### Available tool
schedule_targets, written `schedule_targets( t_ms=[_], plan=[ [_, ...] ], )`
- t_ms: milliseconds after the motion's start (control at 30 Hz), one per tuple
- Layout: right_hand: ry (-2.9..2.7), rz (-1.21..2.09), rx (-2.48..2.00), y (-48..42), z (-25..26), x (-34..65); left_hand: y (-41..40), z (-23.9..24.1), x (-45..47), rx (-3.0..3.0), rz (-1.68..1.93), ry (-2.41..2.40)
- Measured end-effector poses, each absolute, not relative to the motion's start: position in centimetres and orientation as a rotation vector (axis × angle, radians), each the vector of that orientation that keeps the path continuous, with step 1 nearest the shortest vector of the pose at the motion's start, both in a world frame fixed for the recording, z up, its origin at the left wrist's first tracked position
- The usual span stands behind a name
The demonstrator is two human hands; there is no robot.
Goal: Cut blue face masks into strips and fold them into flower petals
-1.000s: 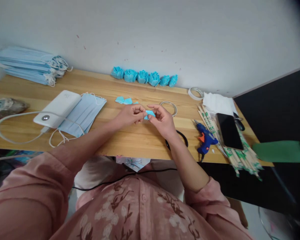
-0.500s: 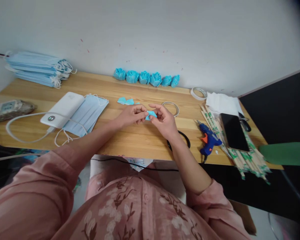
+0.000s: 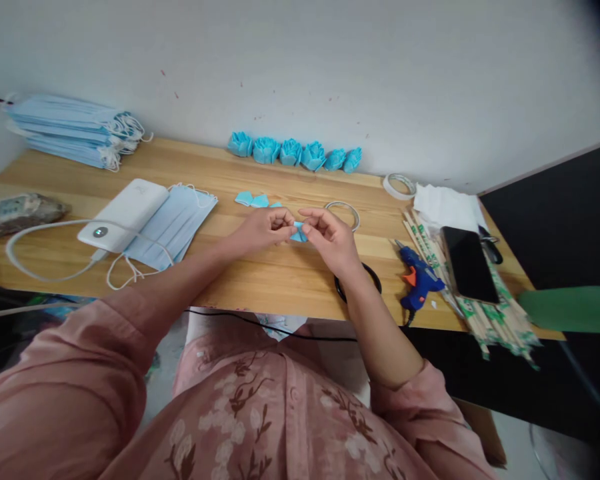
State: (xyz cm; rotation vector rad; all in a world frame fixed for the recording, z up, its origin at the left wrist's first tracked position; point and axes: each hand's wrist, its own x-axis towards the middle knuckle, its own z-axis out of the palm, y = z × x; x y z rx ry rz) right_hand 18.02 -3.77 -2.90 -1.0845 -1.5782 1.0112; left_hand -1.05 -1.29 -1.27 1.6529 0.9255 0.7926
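Between my two hands is a small blue folded petal (image 3: 299, 233), apparently of mask fabric or paper. My left hand (image 3: 266, 230) pinches its left side between thumb and fingertips. From the other side my right hand (image 3: 333, 241) grips the petal with thumb and index finger, the fingers curled. Just beyond my left hand, several similar blue petals (image 3: 259, 201) lie in a row on the wooden table (image 3: 280, 287). Along the wall stands a line of blue fabric flowers (image 3: 291, 153).
Left: a stack of masks (image 3: 70, 130), a white power bank (image 3: 125, 215), loose masks (image 3: 177, 220). Right: tape rolls (image 3: 399, 187), a blue glue gun (image 3: 418, 277), a phone (image 3: 469, 265) on paper-wrapped chopsticks (image 3: 505, 317). A black ring (image 3: 375, 277) lies under my right wrist.
My fingertips have shifted slightly on the petal, and less of its surface shows, with a crease at its middle. The view has tilted slightly; the other things stay put.
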Motion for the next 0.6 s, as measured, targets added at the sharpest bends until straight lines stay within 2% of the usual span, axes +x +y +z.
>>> schedule_targets(
  t_ms=[233, 600],
  plan=[
    [-1.482, 1.130, -1.057, -3.35, -3.26, 18.15, -0.97, -1.54, -1.14, 1.524, 0.796, 0.941],
    [-1.490, 1.020, -1.100, -3.34, -3.49, 18.16, -0.97, -1.27, -1.20, 1.324, 0.782, 0.878]
  ],
)
